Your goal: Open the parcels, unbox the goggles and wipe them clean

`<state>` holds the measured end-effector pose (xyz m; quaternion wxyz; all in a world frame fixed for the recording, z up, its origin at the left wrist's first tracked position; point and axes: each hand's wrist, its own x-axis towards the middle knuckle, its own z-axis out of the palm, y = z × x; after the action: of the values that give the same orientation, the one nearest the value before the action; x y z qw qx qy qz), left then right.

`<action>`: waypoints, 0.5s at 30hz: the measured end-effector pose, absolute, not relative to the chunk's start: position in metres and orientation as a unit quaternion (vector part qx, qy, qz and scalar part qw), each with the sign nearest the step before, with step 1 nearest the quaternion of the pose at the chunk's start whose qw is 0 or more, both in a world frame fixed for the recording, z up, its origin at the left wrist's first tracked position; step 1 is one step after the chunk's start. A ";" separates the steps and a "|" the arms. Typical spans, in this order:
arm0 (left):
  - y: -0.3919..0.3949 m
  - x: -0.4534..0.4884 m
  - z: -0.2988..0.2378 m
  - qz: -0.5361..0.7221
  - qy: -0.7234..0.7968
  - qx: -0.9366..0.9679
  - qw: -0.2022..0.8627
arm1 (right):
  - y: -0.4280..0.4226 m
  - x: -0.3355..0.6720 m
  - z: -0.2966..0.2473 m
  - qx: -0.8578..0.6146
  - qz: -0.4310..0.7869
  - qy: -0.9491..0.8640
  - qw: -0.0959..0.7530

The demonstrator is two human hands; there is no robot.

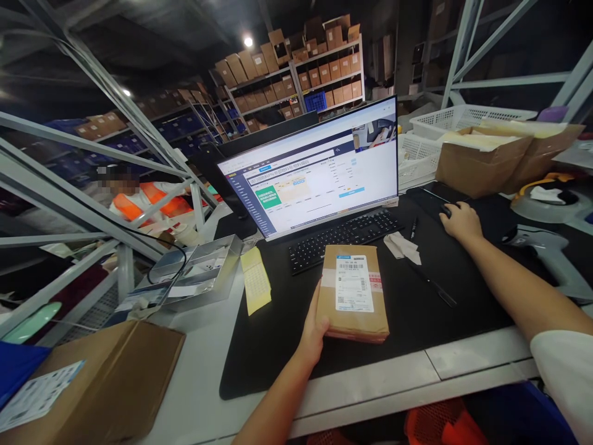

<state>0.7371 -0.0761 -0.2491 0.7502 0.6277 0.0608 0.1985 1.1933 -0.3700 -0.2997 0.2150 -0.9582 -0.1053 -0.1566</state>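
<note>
My left hand (315, 321) grips the left side of a brown cardboard parcel (328, 259), its thumb on the near left corner and the other fingers hidden behind and beneath. A white shipping label (353, 284) is stuck on the parcel's upper face, with printed tape crossing it. Over on the right, my right hand (463, 221) is closed over a dark computer mouse (446, 211) on the black desk mat (278, 358). Behind the parcel lies a black keyboard (347, 238), and beyond it a lit monitor (315, 179) shows a software page.
Yellow label sheets (255, 281) lie left of the parcel. A pen (433, 284) and crumpled paper (402, 247) lie to its right. At far right are a barcode scanner (542, 253) and a tape dispenser (553, 201). A large carton (106, 371) stands front left; a person in an orange vest (152, 201) sits beyond.
</note>
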 end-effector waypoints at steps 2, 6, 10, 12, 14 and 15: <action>-0.078 0.738 -0.250 0.211 0.075 0.616 0.755 | -0.370 1.193 -0.300 -0.959 -0.157 -0.103 0.213; -0.077 0.742 -0.254 0.244 0.107 0.574 0.774 | -0.371 1.193 -0.300 -0.961 -0.155 -0.098 0.208; -0.075 0.745 -0.256 0.276 0.141 0.529 0.790 | -0.371 1.193 -0.299 -0.962 -0.153 -0.096 0.206; -0.075 0.745 -0.253 0.283 0.154 0.511 0.797 | -0.371 1.192 -0.299 -0.961 -0.155 -0.095 0.207; -0.077 0.744 -0.249 0.286 0.163 0.490 0.807 | -0.371 1.191 -0.299 -0.960 -0.158 -0.095 0.209; -0.078 0.744 -0.246 0.289 0.164 0.480 0.812 | -0.371 1.190 -0.298 -0.959 -0.160 -0.096 0.211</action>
<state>0.7436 -0.0776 -0.2459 0.8122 0.4797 0.1642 0.2886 1.1905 -0.3711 -0.2985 0.2113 -0.9594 -0.0960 -0.1605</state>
